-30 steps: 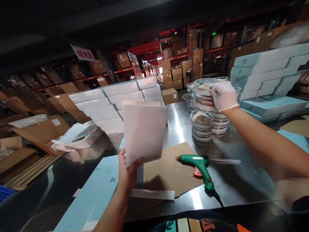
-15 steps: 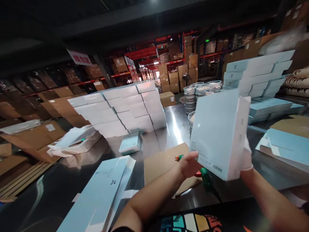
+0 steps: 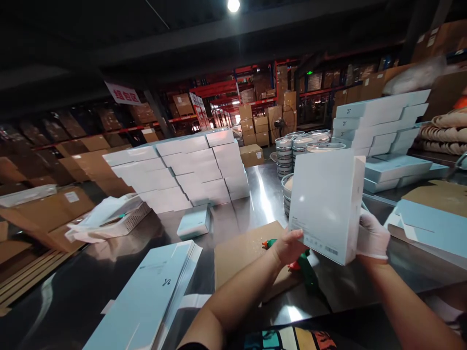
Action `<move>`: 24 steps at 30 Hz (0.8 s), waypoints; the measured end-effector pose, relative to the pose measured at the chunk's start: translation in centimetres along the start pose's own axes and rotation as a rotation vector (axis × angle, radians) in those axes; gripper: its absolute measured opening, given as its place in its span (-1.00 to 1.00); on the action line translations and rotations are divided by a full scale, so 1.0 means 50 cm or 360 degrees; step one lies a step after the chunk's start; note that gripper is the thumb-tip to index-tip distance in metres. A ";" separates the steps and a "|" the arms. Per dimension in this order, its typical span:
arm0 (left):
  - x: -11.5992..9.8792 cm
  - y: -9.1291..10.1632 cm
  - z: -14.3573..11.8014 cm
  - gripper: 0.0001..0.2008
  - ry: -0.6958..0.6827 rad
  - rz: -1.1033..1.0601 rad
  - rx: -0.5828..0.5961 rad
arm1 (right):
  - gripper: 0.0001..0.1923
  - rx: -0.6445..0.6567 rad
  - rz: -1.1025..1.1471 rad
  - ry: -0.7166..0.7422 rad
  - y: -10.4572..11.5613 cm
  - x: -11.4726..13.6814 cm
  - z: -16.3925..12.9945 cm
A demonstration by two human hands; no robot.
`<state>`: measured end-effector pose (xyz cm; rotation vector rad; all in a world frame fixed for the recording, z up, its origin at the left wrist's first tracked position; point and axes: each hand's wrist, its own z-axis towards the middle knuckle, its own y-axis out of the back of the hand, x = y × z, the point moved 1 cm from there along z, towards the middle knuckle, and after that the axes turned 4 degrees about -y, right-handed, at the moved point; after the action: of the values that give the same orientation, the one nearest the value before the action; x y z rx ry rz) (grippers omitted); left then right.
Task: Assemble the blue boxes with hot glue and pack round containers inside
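Observation:
I hold a pale blue-white carton point(image 3: 324, 206) upright in front of me with both hands. My bare left hand point(image 3: 288, 246) grips its lower left edge. My right hand point(image 3: 372, 236), in a white glove, grips its right side. Small print and a barcode show near the carton's bottom edge. Under the carton lies a green glue gun point(image 3: 304, 270) on a brown cardboard sheet point(image 3: 241, 255), mostly hidden by my left hand. Behind the carton stand stacks of clear round lidded dishes point(image 3: 292, 146).
A steel table point(image 3: 262, 194) carries a wall of white boxes point(image 3: 182, 167) at the back left, one small box point(image 3: 194, 221) in front of it, flat blue cartons point(image 3: 149, 296) at near left, and stacked blue boxes point(image 3: 383, 126) at right. Warehouse shelves stand behind.
My right hand left the stack of dishes and took the carton's right side. Both hands carried the carton from centre to right and lowered it slightly. The view swung a little left.

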<state>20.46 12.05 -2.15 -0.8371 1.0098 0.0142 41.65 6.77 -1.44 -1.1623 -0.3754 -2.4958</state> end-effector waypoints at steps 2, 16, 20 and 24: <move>-0.001 0.000 -0.005 -0.31 -0.0016 0.0026 -0.0013 | -0.65 0.0017 0.0023 0.0024 -0.006 0.011 -0.003; -0.023 0.083 -0.066 -0.20 -0.0120 0.0189 -0.0259 | -0.82 -0.0194 -0.0065 -0.0040 0.037 0.104 0.007; -0.088 0.132 -0.152 -0.02 -0.0326 0.0621 -0.0707 | -0.72 -0.0456 -0.0286 -0.0131 0.093 0.120 0.067; -0.127 0.176 -0.257 0.00 -0.0352 0.1088 -0.1056 | -0.49 -0.0210 0.0173 0.0181 0.132 0.186 0.076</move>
<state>4.10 12.42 -6.03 -1.0132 1.0472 1.0494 41.50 0.36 8.71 -1.0525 -0.1154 -2.5082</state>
